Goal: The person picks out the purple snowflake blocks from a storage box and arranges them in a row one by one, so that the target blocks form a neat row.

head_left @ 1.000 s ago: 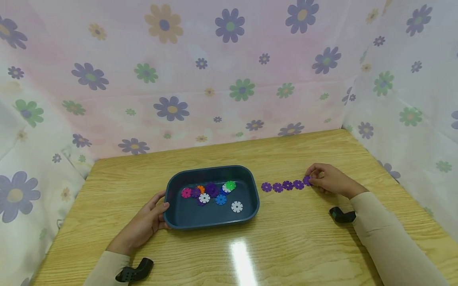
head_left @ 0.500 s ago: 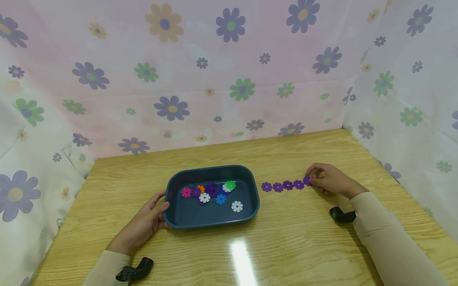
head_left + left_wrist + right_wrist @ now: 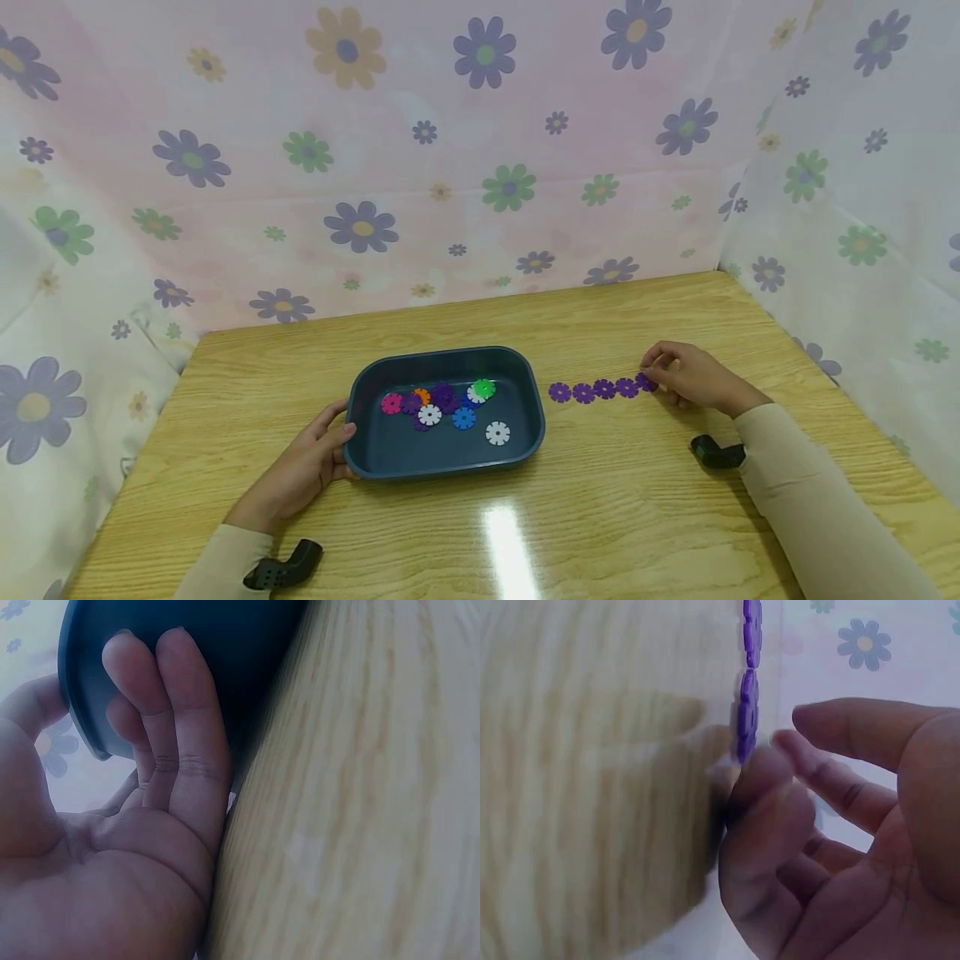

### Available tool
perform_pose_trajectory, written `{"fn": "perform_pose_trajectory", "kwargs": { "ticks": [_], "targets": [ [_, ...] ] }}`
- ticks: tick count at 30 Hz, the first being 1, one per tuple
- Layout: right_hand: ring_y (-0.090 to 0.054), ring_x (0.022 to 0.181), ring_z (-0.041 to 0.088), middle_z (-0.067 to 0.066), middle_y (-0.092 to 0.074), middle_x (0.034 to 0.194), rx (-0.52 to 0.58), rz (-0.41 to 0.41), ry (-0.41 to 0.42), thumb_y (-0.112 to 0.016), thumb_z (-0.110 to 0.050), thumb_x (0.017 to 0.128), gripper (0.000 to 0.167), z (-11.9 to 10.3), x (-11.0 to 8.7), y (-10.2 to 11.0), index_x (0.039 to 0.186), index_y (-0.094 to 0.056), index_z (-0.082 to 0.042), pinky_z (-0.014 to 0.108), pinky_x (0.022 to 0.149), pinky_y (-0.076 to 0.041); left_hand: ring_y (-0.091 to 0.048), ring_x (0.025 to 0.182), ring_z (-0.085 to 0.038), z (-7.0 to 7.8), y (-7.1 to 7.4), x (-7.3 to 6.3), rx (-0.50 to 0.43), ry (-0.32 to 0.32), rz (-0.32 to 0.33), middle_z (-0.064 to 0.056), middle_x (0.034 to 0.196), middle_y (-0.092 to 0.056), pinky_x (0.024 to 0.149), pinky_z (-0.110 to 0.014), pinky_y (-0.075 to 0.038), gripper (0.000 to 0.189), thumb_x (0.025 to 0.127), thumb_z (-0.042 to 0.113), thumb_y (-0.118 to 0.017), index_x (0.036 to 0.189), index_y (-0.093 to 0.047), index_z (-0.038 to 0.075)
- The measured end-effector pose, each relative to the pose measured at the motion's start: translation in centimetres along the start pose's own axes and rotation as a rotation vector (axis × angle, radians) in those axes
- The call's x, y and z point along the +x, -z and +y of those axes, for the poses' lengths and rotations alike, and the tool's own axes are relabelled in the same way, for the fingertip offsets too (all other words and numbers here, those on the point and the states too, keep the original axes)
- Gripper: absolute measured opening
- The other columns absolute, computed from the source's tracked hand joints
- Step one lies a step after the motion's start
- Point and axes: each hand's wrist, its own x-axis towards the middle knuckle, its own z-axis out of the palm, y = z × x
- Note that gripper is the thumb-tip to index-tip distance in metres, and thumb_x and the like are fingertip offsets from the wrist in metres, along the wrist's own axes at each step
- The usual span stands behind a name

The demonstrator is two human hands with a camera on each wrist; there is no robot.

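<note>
A row of several purple notched plastic discs [image 3: 604, 389] lies on the wooden table. At its right end, my right hand [image 3: 690, 379] is over the last purple disc [image 3: 646, 382], thumb and forefinger tips close to its edge. In the right wrist view, the thumb [image 3: 840, 724] is clear of the purple discs [image 3: 747, 716], and a lower fingertip overlaps the nearest one. My left hand [image 3: 311, 454] holds the left end of a dark blue tray [image 3: 405, 457], thumb at the rim, other fingers [image 3: 191, 705] against its outer wall.
Inside the tray lie loose discs, among them a pink disc [image 3: 392, 403], a blue disc [image 3: 463, 418], a green disc [image 3: 483, 388] and a white disc [image 3: 497, 433]. A flowered cloth [image 3: 450, 108] hangs behind the table [image 3: 600, 500] and along both sides.
My right thumb has shifted slightly up off the last purple disc, so more of it shows. My left hand and the tray have stayed put.
</note>
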Motion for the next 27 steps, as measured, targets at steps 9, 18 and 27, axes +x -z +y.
{"fn": "perform_pose_trajectory", "kwargs": {
  "ticks": [9,18,27],
  "targets": [
    [-0.062,0.079,0.023,0.013,-0.063,0.109,-0.052,0.111,0.190,-0.054,-0.034,0.104,0.029,-5.7,-1.1,-1.3,0.118,-0.062,-0.010,0.033,0.063,-0.053,-0.071,0.090,-0.012,-0.1,0.1,0.1,-0.016,-0.004,-0.003,-0.001,0.108,-0.072,0.080,-0.029,-0.058,0.063,0.110,0.027,-0.041,0.156,-0.004,0.005],
    [-0.060,0.094,0.011,-0.004,-0.066,0.102,-0.137,0.044,0.492,-0.059,-0.023,0.102,0.011,-16.1,-0.2,-4.1,0.110,-0.066,-0.018,0.035,0.083,-0.053,-0.071,0.091,-0.011,0.0,0.1,0.1,-0.020,-0.003,0.000,-0.002,0.108,-0.070,0.079,-0.029,-0.058,0.065,0.109,0.027,-0.041,0.157,-0.003,0.004],
    [-0.061,0.092,0.009,-0.004,-0.067,0.102,-0.281,-0.145,0.612,-0.061,-0.017,0.101,0.010,-21.8,3.7,-6.5,0.108,-0.068,-0.018,0.030,0.083,-0.055,-0.070,0.089,-0.012,-0.1,0.1,0.1,-0.031,-0.008,0.003,-0.002,0.108,-0.070,0.079,-0.029,-0.058,0.066,0.109,0.027,-0.041,0.158,-0.003,0.004]
  ]
}}
